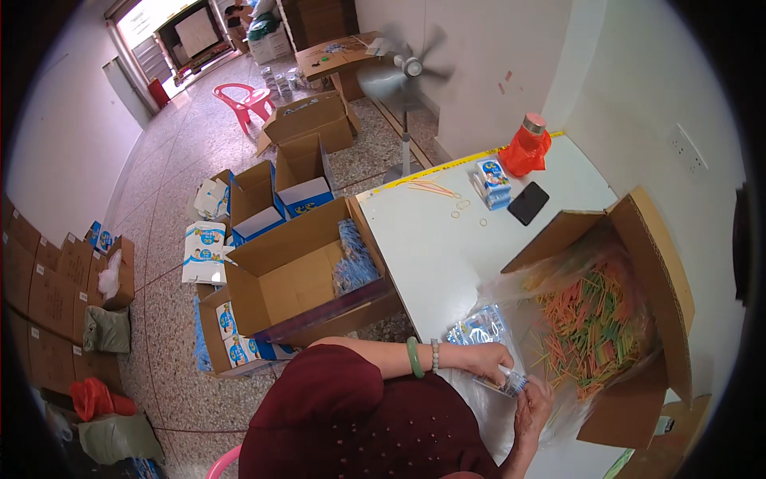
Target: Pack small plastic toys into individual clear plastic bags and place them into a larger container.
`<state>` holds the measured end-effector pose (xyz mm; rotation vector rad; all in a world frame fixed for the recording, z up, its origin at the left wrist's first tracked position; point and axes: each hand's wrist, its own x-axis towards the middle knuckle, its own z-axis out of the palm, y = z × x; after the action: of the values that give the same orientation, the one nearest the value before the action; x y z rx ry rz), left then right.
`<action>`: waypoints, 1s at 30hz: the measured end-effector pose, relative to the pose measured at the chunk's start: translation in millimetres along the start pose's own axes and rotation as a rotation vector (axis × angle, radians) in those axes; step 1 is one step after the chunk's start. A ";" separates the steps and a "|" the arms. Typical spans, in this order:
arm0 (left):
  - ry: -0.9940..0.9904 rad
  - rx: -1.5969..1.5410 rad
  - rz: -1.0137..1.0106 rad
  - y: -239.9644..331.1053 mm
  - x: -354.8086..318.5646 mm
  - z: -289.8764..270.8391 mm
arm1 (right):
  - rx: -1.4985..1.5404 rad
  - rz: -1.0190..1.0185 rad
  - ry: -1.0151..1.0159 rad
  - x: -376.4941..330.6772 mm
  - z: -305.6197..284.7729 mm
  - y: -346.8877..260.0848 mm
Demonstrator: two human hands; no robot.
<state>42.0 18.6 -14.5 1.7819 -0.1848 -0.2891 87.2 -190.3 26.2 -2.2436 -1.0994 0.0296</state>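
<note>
Both hands at the white tabletop (431,239) edge, pinching one small clear plastic packet (506,382).
Brown cardboard box (646,263) of coloured sticks (590,327) sits just beside; left hand (485,361) fingers and right hand (533,403) fingers grip the packet.

On the table (431,247), a box of sticks (594,323) sits at the right edge, with small packets (477,326) at the near edge to its left. A phone (527,203) and carton (492,182) lie near the far edge. An open floor box (299,275) stands against the table's left edge.
</note>
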 end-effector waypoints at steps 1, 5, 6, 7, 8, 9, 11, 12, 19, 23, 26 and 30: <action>-0.031 -0.052 0.006 -1.9 1.6 0.6 | -0.010 -0.032 0.011 -1.3 2.9 1.1; -0.038 -0.060 0.119 -22.7 7.9 -1.7 | -0.092 -0.069 -0.002 11.2 2.9 -11.6; -0.125 -0.161 0.015 -14.9 4.6 -9.6 | -0.055 -0.086 -0.032 17.6 -1.1 -15.9; -0.138 -0.021 -0.014 -2.3 3.5 -19.2 | -0.018 -0.123 0.003 23.9 -1.2 -18.1; -0.140 -0.013 0.058 -14.0 3.0 -19.4 | -0.023 -0.158 -0.033 29.7 -6.0 -19.8; -0.159 0.002 0.009 -5.8 3.0 -24.7 | -0.038 -0.174 -0.002 35.6 -9.9 -22.9; -0.148 -0.043 -0.107 7.2 3.2 -32.4 | -0.069 -0.152 0.037 42.0 -21.5 -22.1; -0.116 -0.110 -0.174 5.1 5.5 -32.7 | 0.015 -0.071 0.081 45.0 -27.2 -18.8; -0.062 -0.500 -0.177 7.6 1.9 -26.1 | 0.668 0.473 0.272 8.0 -36.3 10.3; 0.035 -0.639 -0.193 0.6 -14.2 -34.5 | 0.501 0.568 0.222 -10.2 -17.4 25.7; 0.186 -0.572 -0.148 1.8 -23.4 -48.9 | 0.211 0.548 0.085 -16.5 -18.1 34.8; 0.138 -0.061 -0.010 7.7 -21.2 -42.6 | 0.240 0.630 0.062 -20.6 -16.2 39.4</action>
<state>34.4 62.4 4.0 1.7358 -0.0678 -0.1760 106.0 -231.4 12.5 -2.2580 -0.3011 0.3323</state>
